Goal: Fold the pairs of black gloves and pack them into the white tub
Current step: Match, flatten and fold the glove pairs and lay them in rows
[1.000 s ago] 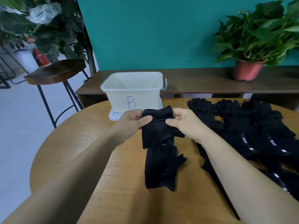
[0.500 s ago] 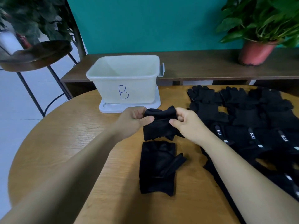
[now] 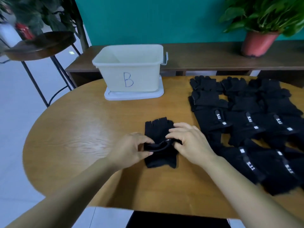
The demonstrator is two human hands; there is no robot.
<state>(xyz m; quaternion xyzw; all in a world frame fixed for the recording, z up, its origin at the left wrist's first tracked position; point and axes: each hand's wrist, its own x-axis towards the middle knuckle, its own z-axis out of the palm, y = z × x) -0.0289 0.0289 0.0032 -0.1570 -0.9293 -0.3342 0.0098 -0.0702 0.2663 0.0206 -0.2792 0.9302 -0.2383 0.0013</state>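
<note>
A pair of black fingerless gloves [image 3: 159, 130] lies stacked on the round wooden table [image 3: 85, 139] in front of me. My left hand [image 3: 130, 150] pinches the cuff edge of the top glove at its left side. My right hand [image 3: 190, 142] pinches the same cuff from the right, fingers curled over it. The white tub [image 3: 131, 69] marked "B" stands on its lid at the table's far side, and I see nothing inside it. Several more black gloves [image 3: 246, 122] lie spread in rows over the table's right half.
A dark wooden bench [image 3: 205, 55] runs behind the table along the teal wall, with a potted plant [image 3: 261, 27] on it. A round stool [image 3: 41, 45] on thin metal legs stands at the left. The table's near edge is close to my body.
The glove that both hands held up near the tub has come down onto the glove lying on the table. Both hands moved toward me and now hold its cuff.
</note>
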